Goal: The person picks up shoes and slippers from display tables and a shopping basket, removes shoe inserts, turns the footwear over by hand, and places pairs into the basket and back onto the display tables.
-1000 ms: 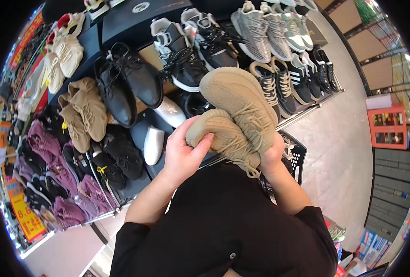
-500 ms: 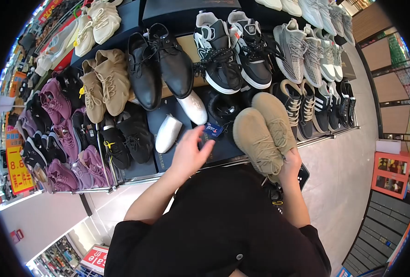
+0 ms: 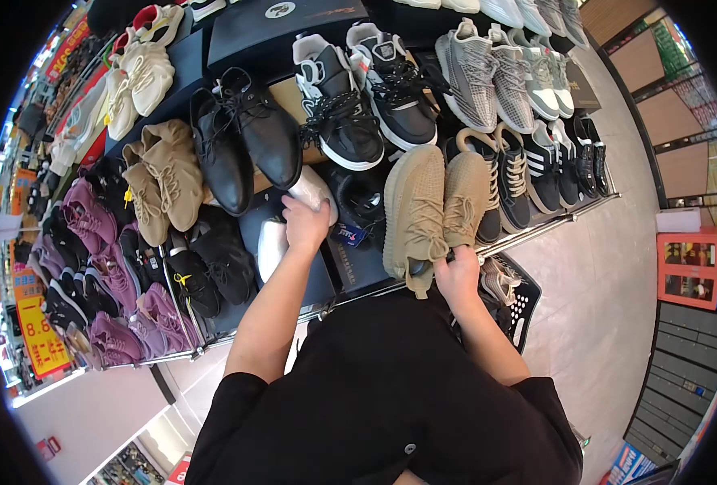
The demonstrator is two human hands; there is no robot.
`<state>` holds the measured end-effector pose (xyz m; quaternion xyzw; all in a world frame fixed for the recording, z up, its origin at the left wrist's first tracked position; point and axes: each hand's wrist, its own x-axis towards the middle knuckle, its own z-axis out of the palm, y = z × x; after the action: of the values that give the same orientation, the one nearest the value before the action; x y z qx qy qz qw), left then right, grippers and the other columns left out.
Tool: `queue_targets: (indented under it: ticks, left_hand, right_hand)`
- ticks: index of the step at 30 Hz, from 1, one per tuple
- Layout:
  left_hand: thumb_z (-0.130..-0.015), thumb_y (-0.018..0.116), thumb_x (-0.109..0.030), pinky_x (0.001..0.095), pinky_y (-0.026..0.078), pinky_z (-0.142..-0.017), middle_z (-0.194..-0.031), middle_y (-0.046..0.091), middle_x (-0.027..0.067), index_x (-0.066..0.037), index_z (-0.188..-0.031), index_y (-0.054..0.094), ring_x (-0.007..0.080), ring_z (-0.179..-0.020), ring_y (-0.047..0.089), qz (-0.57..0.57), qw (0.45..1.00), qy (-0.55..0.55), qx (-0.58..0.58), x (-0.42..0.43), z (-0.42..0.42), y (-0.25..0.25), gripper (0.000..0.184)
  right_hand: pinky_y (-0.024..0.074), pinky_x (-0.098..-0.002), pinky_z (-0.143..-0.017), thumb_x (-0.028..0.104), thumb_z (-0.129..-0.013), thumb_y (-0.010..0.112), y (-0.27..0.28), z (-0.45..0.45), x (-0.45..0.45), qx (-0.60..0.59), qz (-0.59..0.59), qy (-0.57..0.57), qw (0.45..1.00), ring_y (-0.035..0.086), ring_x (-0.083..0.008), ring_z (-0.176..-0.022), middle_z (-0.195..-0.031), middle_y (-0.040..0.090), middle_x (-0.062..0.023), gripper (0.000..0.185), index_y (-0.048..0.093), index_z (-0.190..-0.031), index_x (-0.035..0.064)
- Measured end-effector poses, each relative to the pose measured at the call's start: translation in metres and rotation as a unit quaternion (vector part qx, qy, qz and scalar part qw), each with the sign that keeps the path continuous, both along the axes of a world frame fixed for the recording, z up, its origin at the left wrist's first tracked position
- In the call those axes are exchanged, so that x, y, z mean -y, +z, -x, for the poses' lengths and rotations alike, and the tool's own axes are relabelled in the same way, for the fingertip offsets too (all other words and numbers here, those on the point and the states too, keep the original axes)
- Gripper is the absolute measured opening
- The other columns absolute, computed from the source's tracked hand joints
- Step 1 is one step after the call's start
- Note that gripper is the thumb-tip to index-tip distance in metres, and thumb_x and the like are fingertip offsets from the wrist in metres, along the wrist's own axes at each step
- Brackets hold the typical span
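Tan knit lace-up sneakers with ribbed soles: so far both are up, heels clamped in my right hand, over the metal front rail. Still down on the dark navy boxes: two glossy white rounded pieces, my left hand closed round one. Pair looks clean, laces threaded, toes pointing away.

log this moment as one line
left hand: touching white wrapped piece | right hand: holding tan sneakers | nearby: black dress shoes
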<state>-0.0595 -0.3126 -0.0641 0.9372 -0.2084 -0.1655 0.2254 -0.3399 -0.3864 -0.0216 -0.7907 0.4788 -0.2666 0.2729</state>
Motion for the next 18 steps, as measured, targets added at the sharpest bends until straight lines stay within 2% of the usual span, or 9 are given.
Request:
queue_targets:
  ticks: [3, 6, 8, 11, 12, 14, 15, 17, 18]
  left_hand:
    - [-0.079, 0.069, -0.037, 0.0469, 0.047, -0.093, -0.116, 0.053, 0.0377, 0.015, -0.131, 0.030, 0.0486, -0.105, 0.058, 0.000, 0.998, 0.042, -0.043, 0.000, -0.010, -0.018, 0.083]
    - [-0.078, 0.072, -0.033, 0.0442, 0.049, -0.088, -0.108, 0.060, 0.0304, 0.012, -0.119, 0.043, 0.0420, -0.101, 0.061, 0.104, 0.988, 0.044, -0.106, -0.007, -0.016, -0.031, 0.068]
    - [-0.082, 0.071, -0.029, 0.0344, 0.049, -0.077, -0.100, 0.063, 0.0189, 0.010, -0.114, 0.051, 0.0245, -0.089, 0.061, 0.168, 0.952, 0.070, -0.247, -0.018, -0.011, -0.005, 0.054]
    - [-0.085, 0.067, -0.025, 0.0278, 0.047, -0.069, -0.093, 0.064, 0.0113, 0.005, -0.110, 0.056, 0.0146, -0.081, 0.058, 0.129, 0.914, 0.089, -0.375, -0.044, -0.001, 0.027, 0.040]
    - [-0.085, 0.067, -0.025, 0.0278, 0.047, -0.069, -0.093, 0.064, 0.0113, 0.005, -0.110, 0.056, 0.0146, -0.081, 0.058, 0.127, 0.914, 0.091, -0.375, -0.057, 0.003, 0.029, 0.040]
    - [-0.088, 0.063, -0.019, 0.0236, 0.043, -0.064, -0.097, 0.063, 0.0068, 0.002, -0.118, 0.053, 0.0096, -0.081, 0.057, 0.207, 0.846, 0.072, -0.486, -0.086, 0.008, 0.032, 0.038]
    - [-0.088, 0.063, -0.019, 0.0236, 0.043, -0.064, -0.097, 0.063, 0.0068, 0.002, -0.118, 0.053, 0.0096, -0.081, 0.057, 0.205, 0.846, 0.075, -0.486, -0.098, 0.012, 0.041, 0.038]
    - [-0.085, 0.066, -0.019, 0.0218, 0.045, -0.063, -0.100, 0.063, 0.0045, 0.001, -0.121, 0.052, 0.0087, -0.077, 0.058, 0.279, 0.747, 0.003, -0.603, -0.115, 0.019, 0.070, 0.043]
    - [-0.084, 0.065, -0.015, 0.0255, 0.051, -0.075, -0.110, 0.063, 0.0064, 0.003, -0.131, 0.046, 0.0137, -0.090, 0.063, 0.276, 0.738, -0.035, -0.615, -0.122, 0.020, 0.075, 0.054]
  right_hand:
    - [0.0499, -0.0458, -0.071, 0.023, -0.076, 0.072, 0.006, 0.007, 0.002, -0.018, -0.025, 0.036, 0.999, 0.061, -0.0417, -0.079, -0.084, 0.063, -0.0231, 0.031, 0.063, -0.090, -0.0030]
    - [0.0498, -0.0458, -0.068, 0.025, -0.077, 0.073, 0.028, 0.011, 0.001, -0.081, -0.014, 0.084, 0.993, 0.061, -0.0401, -0.076, -0.084, 0.063, -0.0215, 0.033, 0.063, -0.094, -0.0016]
    - [0.0500, -0.0447, -0.066, 0.025, -0.078, 0.072, 0.033, 0.019, -0.004, -0.088, -0.011, 0.078, 0.993, 0.061, -0.0389, -0.075, -0.084, 0.063, -0.0208, 0.034, 0.062, -0.097, -0.0012]
    - [0.0501, -0.0410, -0.062, 0.020, -0.077, 0.072, 0.040, 0.028, -0.009, -0.097, -0.022, 0.084, 0.992, 0.062, -0.0349, -0.073, -0.085, 0.063, -0.0183, 0.037, 0.059, -0.105, -0.0007]
    - [0.0503, -0.0400, -0.062, 0.017, -0.076, 0.072, 0.042, 0.029, -0.010, -0.071, 0.034, 0.076, 0.994, 0.062, -0.0342, -0.072, -0.085, 0.063, -0.0176, 0.038, 0.059, -0.107, -0.0008]
    - [0.0512, -0.0367, -0.062, 0.007, -0.073, 0.070, 0.046, 0.029, -0.010, -0.016, 0.180, 0.070, 0.981, 0.062, -0.0317, -0.070, -0.087, 0.063, -0.0156, 0.039, 0.061, -0.110, -0.0009]
    - [0.0512, -0.0367, -0.062, 0.007, -0.073, 0.070, 0.048, 0.030, -0.012, -0.016, 0.176, 0.073, 0.982, 0.062, -0.0317, -0.070, -0.087, 0.063, -0.0156, 0.039, 0.061, -0.110, -0.0009]
    - [0.0518, -0.0356, -0.063, 0.002, -0.072, 0.067, 0.052, 0.031, -0.017, 0.028, 0.160, 0.067, 0.984, 0.062, -0.0313, -0.070, -0.085, 0.062, -0.0154, 0.038, 0.063, -0.110, -0.0013]
    - [0.0503, -0.0309, -0.061, -0.001, -0.073, 0.064, 0.056, 0.029, -0.019, 0.051, 0.159, 0.073, 0.983, 0.060, -0.0250, -0.066, -0.087, 0.060, -0.0136, 0.036, 0.065, -0.109, -0.0017]
